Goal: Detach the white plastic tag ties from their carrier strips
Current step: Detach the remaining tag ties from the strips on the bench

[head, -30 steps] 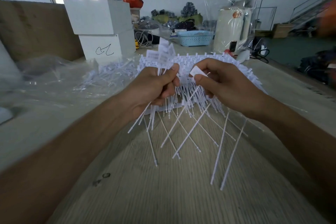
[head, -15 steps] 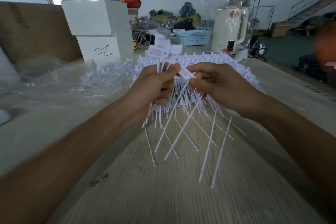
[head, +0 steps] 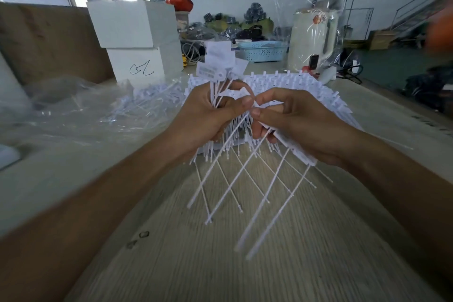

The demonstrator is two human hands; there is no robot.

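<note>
Crumpled clear plastic sheeting [head: 56,110] is spread along the left of the table [head: 220,265], with two stacked white boxes [head: 137,41] behind it. Bare wood-grain tabletop is left open in front of the hands, out to the near edge. A bunch of detached ties [head: 217,73] is gripped in the curled left hand [head: 208,115], flat tag heads sticking up above the fist, tails hanging below. One tie head is pinched between thumb and forefinger of the right hand [head: 291,122], thumb tips nearly touching the left thumb. The carrier strip [head: 297,152] is held under the right fingers, long tails fanning down over the table. More strips [head: 294,83] are piled behind the hands. A bagged kettle [head: 313,37] is seen at back right.
</note>
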